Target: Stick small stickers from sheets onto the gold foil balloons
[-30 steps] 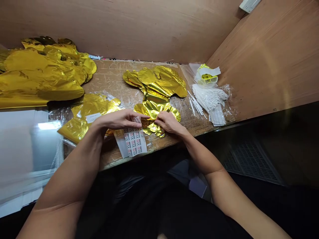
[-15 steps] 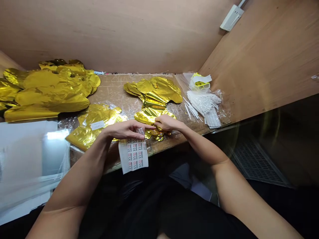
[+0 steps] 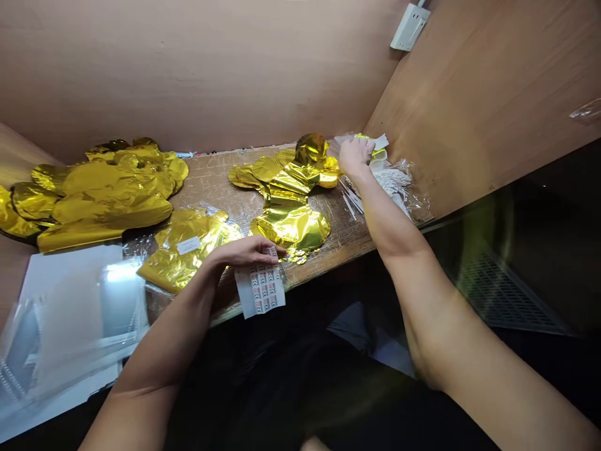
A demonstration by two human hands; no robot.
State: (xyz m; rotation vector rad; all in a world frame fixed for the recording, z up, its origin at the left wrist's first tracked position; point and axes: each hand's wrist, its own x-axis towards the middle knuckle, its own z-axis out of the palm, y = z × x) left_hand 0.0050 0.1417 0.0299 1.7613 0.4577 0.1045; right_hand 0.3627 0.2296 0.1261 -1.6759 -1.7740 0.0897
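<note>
My left hand (image 3: 244, 252) pinches the top edge of a sheet of printed stickers (image 3: 260, 289), which hangs down over the table's front edge. Its fingertips are close to the lower lobe of a crumpled gold foil balloon (image 3: 286, 210) lying flat mid-table. My right hand (image 3: 355, 156) is stretched to the far right corner, over a clear plastic bag (image 3: 413, 194) holding a bundle of white sticks (image 3: 389, 180). A yellow and white packet (image 3: 375, 145) sits mostly behind those fingers. I cannot tell whether they hold anything.
A heap of gold foil balloons (image 3: 103, 194) lies at the left, and another gold balloon (image 3: 185, 247) lies flat in clear film. Clear plastic sheets (image 3: 79, 319) lie at the lower left. Wooden panels (image 3: 469, 106) wall the plastic-covered table (image 3: 206, 181) behind and right, with a wall socket (image 3: 409, 27) above.
My right hand has left the balloon and moved to the far right corner. A balloon lobe now stands up at the top. My left hand keeps the sticker sheet, and the view has shifted.
</note>
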